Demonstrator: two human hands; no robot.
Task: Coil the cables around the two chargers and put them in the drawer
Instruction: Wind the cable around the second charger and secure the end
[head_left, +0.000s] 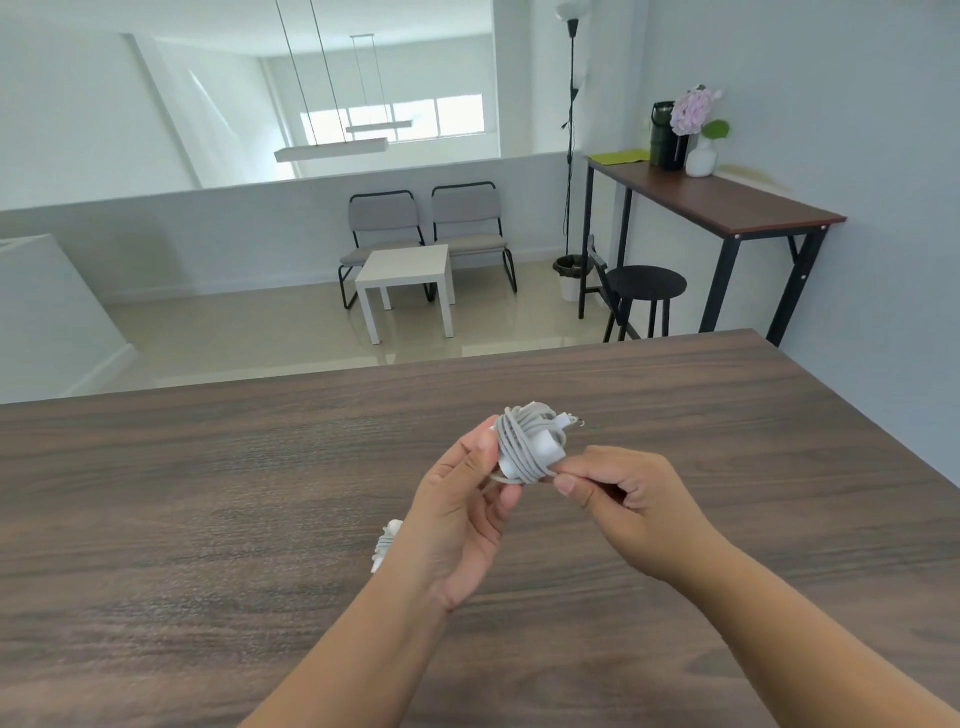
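Above table, both hands raised, gripping charger.

Above the bench, a charger sits between the left hand and right hand, a second charger lies on the bench left of the left hand, with chairs and a side table behind.

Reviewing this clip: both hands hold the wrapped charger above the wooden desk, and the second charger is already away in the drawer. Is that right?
Not quite. The head view shows the second charger lying on the wooden desk, partly hidden behind the left hand; no drawer is in view. The rest holds: the left hand and right hand hold the wrapped charger above the desk.
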